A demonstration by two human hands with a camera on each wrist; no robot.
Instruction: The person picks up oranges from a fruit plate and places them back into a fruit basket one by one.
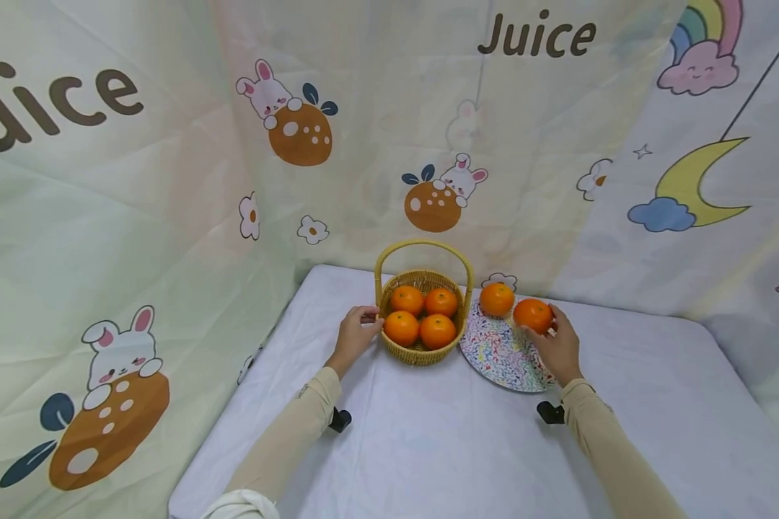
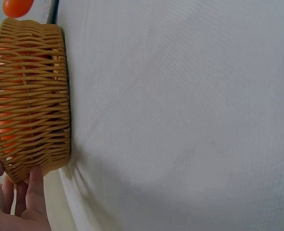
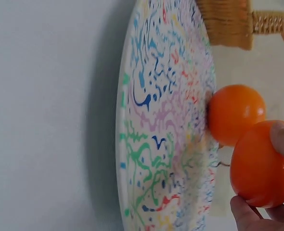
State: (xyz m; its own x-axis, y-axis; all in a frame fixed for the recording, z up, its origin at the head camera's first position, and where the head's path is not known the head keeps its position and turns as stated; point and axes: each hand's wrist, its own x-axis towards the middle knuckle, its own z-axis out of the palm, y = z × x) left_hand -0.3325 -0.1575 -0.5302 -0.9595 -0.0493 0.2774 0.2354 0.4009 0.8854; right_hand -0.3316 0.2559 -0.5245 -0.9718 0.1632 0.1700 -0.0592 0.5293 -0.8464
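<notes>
My left hand [image 1: 355,337] holds the left side of a wicker basket [image 1: 419,357] with a tall looped handle; in the left wrist view its fingers [image 2: 35,192] and thumb pinch the woven wall. Several oranges lie inside the basket, one of them an orange [image 1: 401,329] nearest that hand. To the right, my right hand [image 1: 560,349] grips an orange [image 1: 533,316] above a round speckled plate [image 1: 503,357]. Another orange [image 1: 496,299] rests at the plate's far edge. In the right wrist view the thumb lies over the gripped orange [image 3: 260,166], fingers beneath it.
A white cloth [image 1: 428,447] covers the table. Behind it hangs a printed curtain [image 1: 363,194] with rabbits and flowers, close to the basket and plate. The plate stands right beside the basket.
</notes>
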